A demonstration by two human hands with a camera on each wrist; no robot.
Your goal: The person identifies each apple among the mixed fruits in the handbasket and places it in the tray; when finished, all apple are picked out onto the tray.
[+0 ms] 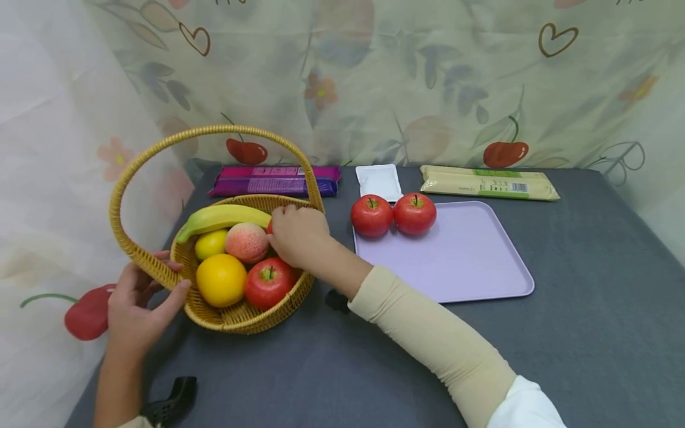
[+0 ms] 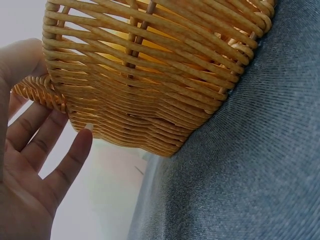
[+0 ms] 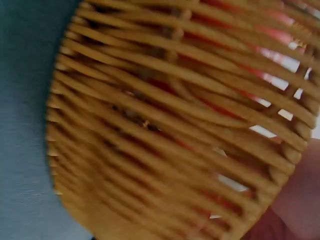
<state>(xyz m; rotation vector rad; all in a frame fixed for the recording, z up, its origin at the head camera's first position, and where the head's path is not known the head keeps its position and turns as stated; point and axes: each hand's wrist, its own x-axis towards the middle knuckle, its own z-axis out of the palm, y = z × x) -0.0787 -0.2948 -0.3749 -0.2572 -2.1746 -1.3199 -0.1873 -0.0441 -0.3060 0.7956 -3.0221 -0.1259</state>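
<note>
A wicker basket (image 1: 248, 324) with a tall arched handle stands at the left of the table. My left hand (image 1: 136, 303) grips it where the handle meets the rim, thumb on the near side; its weave (image 2: 135, 100) fills much of the left wrist view. Inside lie a banana (image 1: 225, 219), a yellow lemon (image 1: 211, 244), a peach (image 1: 247, 242), an orange (image 1: 221, 280) and a red apple (image 1: 270, 283). My right hand (image 1: 301, 235) reaches over the right rim and holds another red apple (image 1: 269, 227), mostly hidden beneath the fingers.
Two red apples (image 1: 414, 213) sit at the back left of a lilac tray (image 1: 455, 255). Behind stand a purple packet (image 1: 275, 180), a small white packet (image 1: 379, 182) and a cream-green packet (image 1: 489, 182). A patterned curtain (image 1: 374, 89) closes off the back.
</note>
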